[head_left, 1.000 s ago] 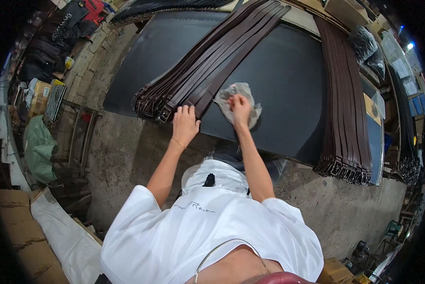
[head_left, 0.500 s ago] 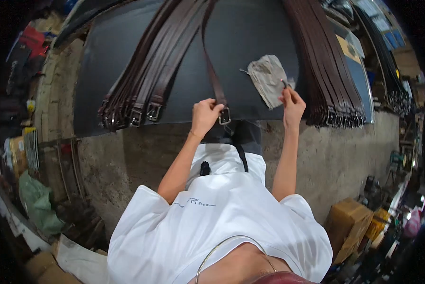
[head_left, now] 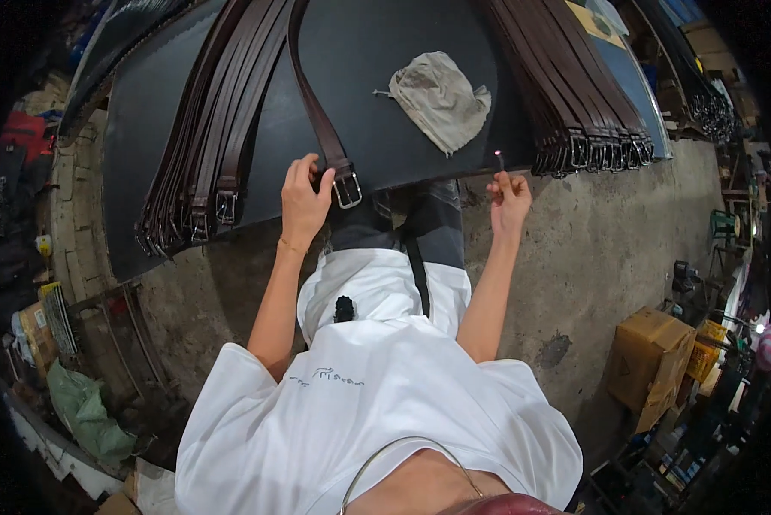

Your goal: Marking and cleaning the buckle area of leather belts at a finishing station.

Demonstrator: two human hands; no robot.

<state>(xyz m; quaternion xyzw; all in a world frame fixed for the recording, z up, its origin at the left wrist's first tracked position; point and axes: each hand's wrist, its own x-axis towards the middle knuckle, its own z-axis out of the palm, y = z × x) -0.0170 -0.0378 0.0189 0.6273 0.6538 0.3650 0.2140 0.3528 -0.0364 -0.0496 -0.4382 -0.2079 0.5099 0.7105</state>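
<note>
A single dark brown leather belt (head_left: 315,110) lies along the dark tabletop, its silver buckle (head_left: 347,190) at the near edge. My left hand (head_left: 304,202) is just left of that buckle, thumb and fingers apart, holding nothing. Between the fingertips of my right hand (head_left: 510,204) I pinch a small dark stick (head_left: 500,161) with a bright pinkish tip; its exact kind does not show. The stick points away from me, right of a crumpled beige cloth bag (head_left: 441,101) with a short string.
Bundles of brown belts lie at left (head_left: 218,112) and right (head_left: 565,94), their buckles over the near table edge. A dark sheet covers the table (head_left: 377,51). Black belts (head_left: 694,77) hang farther right. A cardboard box (head_left: 647,356) stands on the concrete floor.
My left hand has let go of the belt by its buckle and opened. My right hand has moved away from the cloth bag with the stick. The whole view has shifted.
</note>
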